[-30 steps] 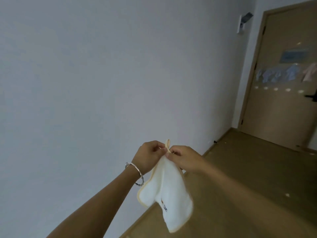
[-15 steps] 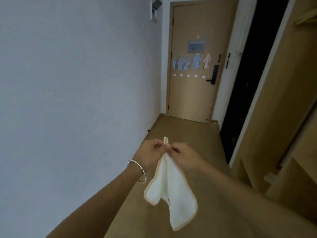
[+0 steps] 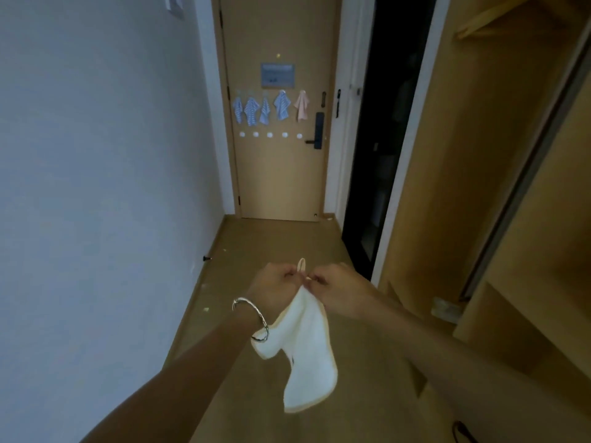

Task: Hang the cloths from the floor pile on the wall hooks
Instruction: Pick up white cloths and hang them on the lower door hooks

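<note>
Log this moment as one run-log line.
white cloth: dangles, unhung | left hand: pinches cloth top beside loop | right hand: pinches cloth top | door: five hung cloths | lower hooks: five bare

I see two arms on my feed, the left forearm [image 3: 192, 372] and the right forearm [image 3: 447, 356], both bare as far up as the view carries. The left grip [image 3: 275, 290] and the right grip [image 3: 342, 292] are bare too. Around the left wrist sits a silver bangle [image 3: 251, 318], a thin round metal ring with a bright shine along its upper curve. Just beside it, under the wrist, I make out a thin dark band [image 3: 256, 339], mostly hidden; what it is I cannot tell.
</note>
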`<state>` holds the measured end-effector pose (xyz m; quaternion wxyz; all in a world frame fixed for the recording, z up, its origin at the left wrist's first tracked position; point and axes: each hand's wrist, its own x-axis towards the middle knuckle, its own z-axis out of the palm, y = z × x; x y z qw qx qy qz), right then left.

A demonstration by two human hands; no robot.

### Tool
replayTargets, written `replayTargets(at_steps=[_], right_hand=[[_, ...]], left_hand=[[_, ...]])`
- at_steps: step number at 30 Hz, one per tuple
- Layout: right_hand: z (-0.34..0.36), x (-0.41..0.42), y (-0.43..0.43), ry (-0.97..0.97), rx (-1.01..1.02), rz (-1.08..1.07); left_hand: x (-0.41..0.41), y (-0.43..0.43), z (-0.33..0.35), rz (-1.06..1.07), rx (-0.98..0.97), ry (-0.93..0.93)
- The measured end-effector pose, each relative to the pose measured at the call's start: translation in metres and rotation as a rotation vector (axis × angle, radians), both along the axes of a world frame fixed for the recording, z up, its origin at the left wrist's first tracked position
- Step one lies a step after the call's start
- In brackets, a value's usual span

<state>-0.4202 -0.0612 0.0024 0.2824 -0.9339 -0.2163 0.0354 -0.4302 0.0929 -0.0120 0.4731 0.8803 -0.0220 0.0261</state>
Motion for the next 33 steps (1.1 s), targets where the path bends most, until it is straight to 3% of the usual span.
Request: replayTargets(at_steps=[7,12,19,33], right_hand=[[-0.018,0.096,-0.001,-0.004,-0.007,-0.042],[-0.02,0.194,0.004,-0.054,0.008,-0.013],[0.009,0.326,-0.015,-0.129,0.114,0.065],[0.01,0.508,-0.011,-0.192,-0.081,0.037]], left_hand=[[0.09,-0.012,-0.002,0.04,0.27,-0.067],[0.177,-0.009,0.003,0.091,0.353,-0.129],[0.306,-0.027,0.044,0.23,0.218,-0.129],[0.485,-0.027,0.032,0.189,0.203,-0.181]])
